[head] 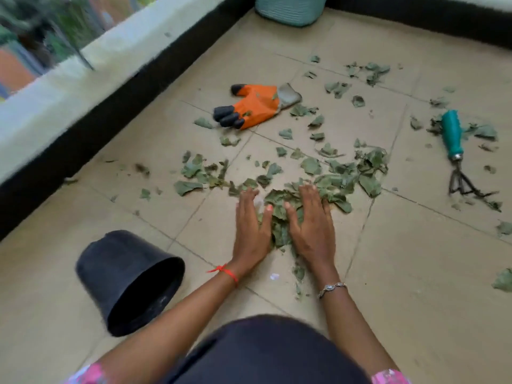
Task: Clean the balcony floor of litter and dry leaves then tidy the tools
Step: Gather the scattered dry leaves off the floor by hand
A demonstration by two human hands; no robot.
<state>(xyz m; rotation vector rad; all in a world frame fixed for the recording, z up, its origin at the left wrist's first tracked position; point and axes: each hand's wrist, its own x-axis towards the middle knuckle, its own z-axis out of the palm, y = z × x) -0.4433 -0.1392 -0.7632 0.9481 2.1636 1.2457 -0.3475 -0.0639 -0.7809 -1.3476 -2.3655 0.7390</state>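
Observation:
Dry green leaves lie scattered over the beige tiled floor, thickest in the middle. My left hand and my right hand lie flat on the floor with straight fingers, on either side of a small heap of leaves between them. A black plastic pot lies on its side to the left of my left forearm, its mouth facing me. An orange glove with black fingertips lies farther off. A teal-handled hand rake lies at the right among leaves.
A low wall with a dark base runs along the left side. A teal basket stands in the far corner. A small white scrap lies between my forearms. My dark-clad knee fills the bottom centre.

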